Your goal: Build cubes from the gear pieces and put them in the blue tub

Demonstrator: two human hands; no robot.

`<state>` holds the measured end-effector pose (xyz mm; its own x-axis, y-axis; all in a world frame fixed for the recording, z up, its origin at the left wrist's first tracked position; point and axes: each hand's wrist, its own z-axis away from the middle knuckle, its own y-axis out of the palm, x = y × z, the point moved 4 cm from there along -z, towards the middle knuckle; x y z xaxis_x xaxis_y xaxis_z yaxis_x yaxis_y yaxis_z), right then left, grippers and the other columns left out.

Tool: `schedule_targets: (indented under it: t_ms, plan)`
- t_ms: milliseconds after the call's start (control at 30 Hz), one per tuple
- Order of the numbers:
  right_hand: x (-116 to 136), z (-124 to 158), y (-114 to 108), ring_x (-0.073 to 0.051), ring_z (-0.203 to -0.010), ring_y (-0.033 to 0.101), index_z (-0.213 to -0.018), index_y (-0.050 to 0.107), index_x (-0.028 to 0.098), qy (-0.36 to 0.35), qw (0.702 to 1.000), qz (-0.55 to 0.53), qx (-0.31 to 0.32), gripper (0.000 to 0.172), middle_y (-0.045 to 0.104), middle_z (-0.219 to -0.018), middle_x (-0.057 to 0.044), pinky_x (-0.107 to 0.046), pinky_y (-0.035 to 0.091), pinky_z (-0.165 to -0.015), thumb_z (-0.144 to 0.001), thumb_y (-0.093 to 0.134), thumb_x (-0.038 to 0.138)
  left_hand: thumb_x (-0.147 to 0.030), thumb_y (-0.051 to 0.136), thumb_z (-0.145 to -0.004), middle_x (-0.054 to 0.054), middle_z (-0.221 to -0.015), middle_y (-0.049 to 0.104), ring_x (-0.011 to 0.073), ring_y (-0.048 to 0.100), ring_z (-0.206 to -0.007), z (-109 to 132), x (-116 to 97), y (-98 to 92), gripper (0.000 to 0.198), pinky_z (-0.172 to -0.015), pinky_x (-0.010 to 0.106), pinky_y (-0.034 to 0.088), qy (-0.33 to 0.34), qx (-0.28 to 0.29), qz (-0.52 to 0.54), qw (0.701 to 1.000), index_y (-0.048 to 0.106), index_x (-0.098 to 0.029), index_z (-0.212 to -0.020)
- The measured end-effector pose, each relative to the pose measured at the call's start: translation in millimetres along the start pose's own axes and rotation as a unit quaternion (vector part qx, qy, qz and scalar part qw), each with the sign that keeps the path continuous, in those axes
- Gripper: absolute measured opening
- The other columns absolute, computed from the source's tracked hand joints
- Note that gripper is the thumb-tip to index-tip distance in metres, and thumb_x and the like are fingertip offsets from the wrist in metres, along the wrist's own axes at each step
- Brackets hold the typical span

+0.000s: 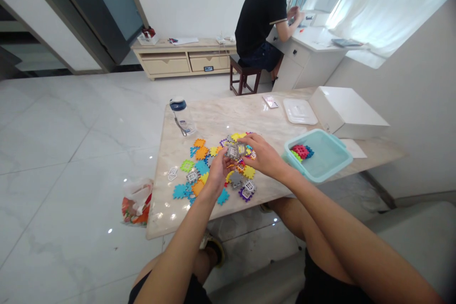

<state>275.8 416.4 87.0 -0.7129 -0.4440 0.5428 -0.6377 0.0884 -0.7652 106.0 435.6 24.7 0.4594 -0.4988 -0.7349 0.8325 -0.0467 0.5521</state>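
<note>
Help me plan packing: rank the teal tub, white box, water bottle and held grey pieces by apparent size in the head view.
1. Teal tub and white box: too alike to rank
2. Water bottle
3. Held grey pieces, partly covered

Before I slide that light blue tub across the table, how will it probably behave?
The light blue tub looks like moulded plastic with an even rim, so it's probably stiff. It's likely light for its size, since only a few colored pieces sit inside. Its low, wide shape suggests sliding rather than tipping.
</note>
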Motion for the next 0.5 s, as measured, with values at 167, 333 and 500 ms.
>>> schedule_targets:
  t_ms: [167,333,500]
  plan:
    - [-2.0,-0.7,0.0,-0.033,-0.136,0.061,-0.145,0.056,0.021,-0.001,1.000,0.005,-0.015,0.061,0.065,-0.138,-0.015,-0.053,0.050,-0.119,-0.087,0.074,0.015,-0.038,0.052,-0.107,0.004,-0.082,0.075,0.0129,0.064,-0.062,-1.4,1.2,0.2,0.029,-0.059,0.023,0.053,-0.007,-0.006,-0.004,1.000,0.069,-0.014,-0.105]
    - [-0.4,-1.2,-2.7,-0.033,-0.136,0.061,-0.145,0.057,0.022,-0.010,1.000,0.007,-0.029,0.061,0.065,-0.138,-0.014,-0.052,0.050,-0.119,-0.086,0.072,0.012,-0.040,0.058,-0.104,0.003,-0.080,0.074,0.0130,0.064,-0.062,-1.9,1.5,-0.6,0.027,-0.059,0.023,0.053,-0.010,-0.011,-0.006,1.000,0.069,-0.015,-0.103]
    - [2.8,-0.6,-8.8,-0.032,-0.129,0.064,-0.142,0.060,0.024,0.023,0.999,0.025,-0.039,0.053,0.064,-0.136,-0.012,-0.048,0.054,-0.113,-0.091,0.075,0.025,-0.041,0.062,-0.102,0.003,-0.080,0.075,0.0136,0.064,-0.063,-2.0,1.1,-0.8,0.027,-0.060,0.024,0.053,-0.010,-0.014,-0.007,1.000,0.070,-0.015,-0.101]
